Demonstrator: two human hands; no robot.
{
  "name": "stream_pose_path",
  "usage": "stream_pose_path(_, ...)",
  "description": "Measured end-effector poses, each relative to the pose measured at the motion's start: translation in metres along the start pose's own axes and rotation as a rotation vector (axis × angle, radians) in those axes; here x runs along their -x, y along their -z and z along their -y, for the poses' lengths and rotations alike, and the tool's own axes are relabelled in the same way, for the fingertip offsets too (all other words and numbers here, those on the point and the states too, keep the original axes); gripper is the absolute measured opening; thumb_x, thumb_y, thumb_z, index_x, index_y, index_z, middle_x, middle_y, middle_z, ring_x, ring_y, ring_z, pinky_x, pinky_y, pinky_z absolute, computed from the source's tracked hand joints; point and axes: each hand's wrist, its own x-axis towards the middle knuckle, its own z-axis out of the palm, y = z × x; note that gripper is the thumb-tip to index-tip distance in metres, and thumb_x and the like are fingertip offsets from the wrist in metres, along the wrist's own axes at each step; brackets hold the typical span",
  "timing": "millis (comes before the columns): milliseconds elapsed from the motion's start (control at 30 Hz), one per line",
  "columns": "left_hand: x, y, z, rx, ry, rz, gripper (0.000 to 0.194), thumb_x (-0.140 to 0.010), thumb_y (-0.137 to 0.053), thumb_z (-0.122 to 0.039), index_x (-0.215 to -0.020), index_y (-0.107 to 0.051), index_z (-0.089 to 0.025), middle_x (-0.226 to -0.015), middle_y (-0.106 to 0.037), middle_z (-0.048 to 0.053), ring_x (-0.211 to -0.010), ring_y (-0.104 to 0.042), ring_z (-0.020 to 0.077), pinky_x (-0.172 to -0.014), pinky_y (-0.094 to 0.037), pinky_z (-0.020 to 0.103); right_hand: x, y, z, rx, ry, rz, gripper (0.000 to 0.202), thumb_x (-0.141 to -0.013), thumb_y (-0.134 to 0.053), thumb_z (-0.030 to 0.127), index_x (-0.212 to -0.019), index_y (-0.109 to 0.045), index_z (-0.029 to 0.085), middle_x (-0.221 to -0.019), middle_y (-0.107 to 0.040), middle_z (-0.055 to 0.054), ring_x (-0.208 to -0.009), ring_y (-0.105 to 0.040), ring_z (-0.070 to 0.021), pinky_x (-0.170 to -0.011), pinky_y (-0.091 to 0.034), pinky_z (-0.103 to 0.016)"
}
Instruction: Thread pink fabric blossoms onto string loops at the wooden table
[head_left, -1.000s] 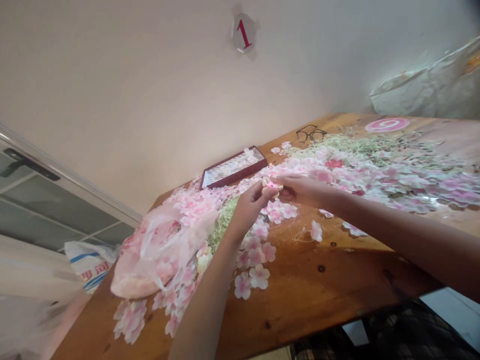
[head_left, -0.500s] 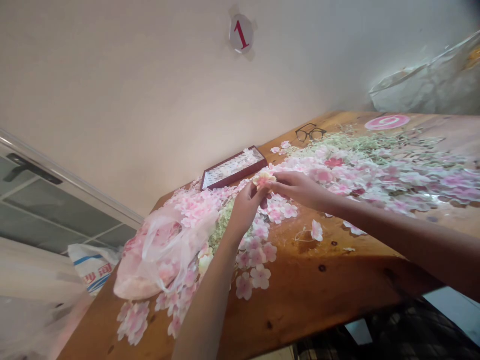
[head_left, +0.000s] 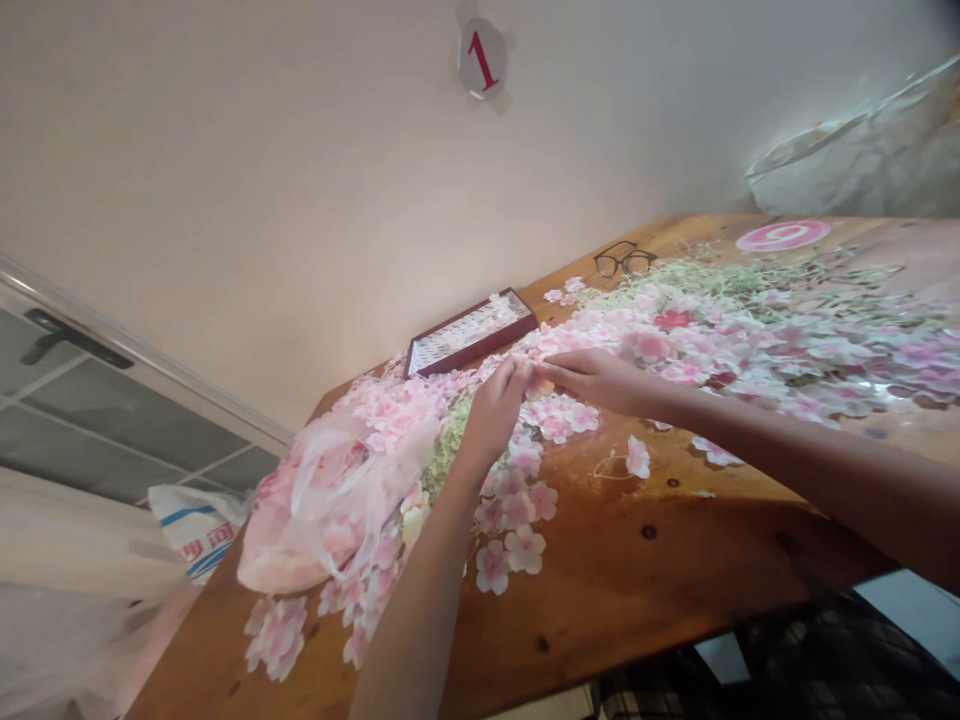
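My left hand (head_left: 496, 408) and my right hand (head_left: 589, 380) meet over the wooden table, fingers pinched on a small cream-pink flower (head_left: 538, 384) between them. Their fingertips partly hide it. Pink and white petal flowers (head_left: 517, 508) lie below my hands, and a larger spread of flowers (head_left: 757, 345) reaches to the right. A dark red tray (head_left: 472, 335) with small white pieces in it sits just behind my hands. One loose flower (head_left: 637, 458) with a thin stem lies to the right, below my right hand.
A sheer pink bag (head_left: 315, 510) rests at the table's left, near green stems (head_left: 450, 450). Black glasses (head_left: 625, 262) and a round pink label (head_left: 784, 236) lie at the back. A large clear bag (head_left: 862, 165) stands at the far right.
The flower between my hands has turned and dropped slightly, and now shows less of its face. My fingers have shifted around it. The view has moved slightly.
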Motion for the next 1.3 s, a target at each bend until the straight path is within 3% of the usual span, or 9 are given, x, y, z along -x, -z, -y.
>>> stream_pose_path(67,0.000,-0.004,0.002,0.011,0.002,-0.050,0.027,-0.074,-0.043,-0.042,-0.070,-0.052,-0.018,-0.072,-0.052,0.002,-0.070,-0.048,0.0126,-0.060,-0.039,0.021,0.001,0.000,0.002,-0.156,-0.033,0.045,0.034,-0.083,-0.035,0.037,-0.054,-0.035,0.018,-0.049,-0.034,0.002,-0.045,-0.031,-0.0082,-0.046,-0.024,-0.024)
stream_pose_path(167,0.001,-0.010,0.003,0.243,0.079,-0.013,0.032,-0.073,-0.042,-0.047,-0.075,-0.053,-0.017,-0.073,-0.052,0.003,-0.062,-0.046,0.0101,-0.052,-0.036,0.020,0.002,-0.001,0.007,-0.419,-0.054,0.082,0.034,-0.082,-0.036,0.037,-0.054,-0.037,0.018,-0.051,-0.035,0.003,-0.045,-0.029,-0.0075,-0.045,-0.024,-0.024)
stream_pose_path(300,0.002,-0.018,0.004,0.447,0.132,0.005,0.036,-0.071,-0.044,-0.051,-0.073,-0.053,-0.016,-0.068,-0.051,0.002,-0.058,-0.045,0.0082,-0.054,-0.036,0.020,0.003,-0.005,0.006,-0.638,-0.014,0.075,0.034,-0.081,-0.038,0.037,-0.054,-0.039,0.017,-0.051,-0.035,0.003,-0.045,-0.029,-0.0071,-0.045,-0.024,-0.023)
stream_pose_path(533,0.008,-0.026,0.008,0.202,0.055,-0.160,0.044,-0.071,-0.036,-0.058,-0.065,-0.049,-0.016,-0.063,-0.049,0.000,-0.057,-0.042,0.0091,-0.057,-0.034,0.022,0.002,-0.008,0.003,-0.815,-0.039,0.099,0.034,-0.080,-0.040,0.035,-0.052,-0.037,0.017,-0.048,-0.032,0.004,-0.044,-0.026,-0.0063,-0.043,-0.022,-0.022)
stream_pose_path(667,0.010,-0.026,0.008,0.154,0.027,-0.105,0.047,-0.074,-0.029,-0.058,-0.066,-0.048,-0.016,-0.064,-0.049,0.001,-0.059,-0.043,0.0097,-0.058,-0.034,0.022,0.001,-0.005,0.002,-0.890,-0.059,0.223,0.034,-0.082,-0.039,0.038,-0.056,-0.043,0.016,-0.048,-0.035,0.003,-0.043,-0.027,-0.0062,-0.043,-0.023,-0.021)
stream_pose_path(800,0.005,-0.022,0.011,0.216,0.081,-0.048,0.045,-0.073,-0.031,-0.058,-0.067,-0.047,-0.016,-0.061,-0.048,0.000,-0.054,-0.042,0.0084,-0.054,-0.035,0.021,0.000,-0.001,-0.001,-0.829,-0.097,0.249,0.037,-0.084,-0.034,0.037,-0.056,-0.045,0.016,-0.049,-0.037,0.003,-0.045,-0.032,-0.0064,-0.045,-0.027,-0.021)
stream_pose_path(1000,-0.001,-0.014,0.013,0.147,0.053,-0.107,0.033,-0.068,-0.049,-0.050,-0.071,-0.047,-0.017,-0.054,-0.042,-0.004,-0.045,-0.036,0.0052,-0.046,-0.031,0.018,-0.003,0.005,-0.003,-0.493,-0.205,0.094,0.028,-0.082,-0.041,0.038,-0.063,-0.048,0.017,-0.058,-0.049,0.001,-0.050,-0.044,-0.0075,-0.049,-0.035,-0.022)
stream_pose_path(1200,-0.002,-0.013,0.015,0.147,0.089,-0.126,0.033,-0.065,-0.055,-0.044,-0.084,-0.047,-0.018,-0.077,-0.054,0.002,-0.067,-0.053,0.0110,-0.059,-0.043,0.022,-0.006,0.002,-0.011,-0.540,-0.144,0.092,0.019,-0.069,-0.058,0.034,-0.064,-0.051,0.017,-0.067,-0.055,-0.002,-0.064,-0.054,-0.0117,-0.062,-0.044,-0.026)
stream_pose_path(1300,-0.003,-0.012,0.016,0.197,0.118,-0.117,0.031,-0.060,-0.061,-0.040,-0.075,-0.046,-0.017,-0.077,-0.054,0.002,-0.071,-0.053,0.0116,-0.061,-0.044,0.023,-0.006,0.001,-0.016,-0.529,-0.146,0.052,0.017,-0.066,-0.061,0.031,-0.062,-0.053,0.017,-0.065,-0.056,-0.001,-0.063,-0.054,-0.0112,-0.064,-0.044,-0.027)
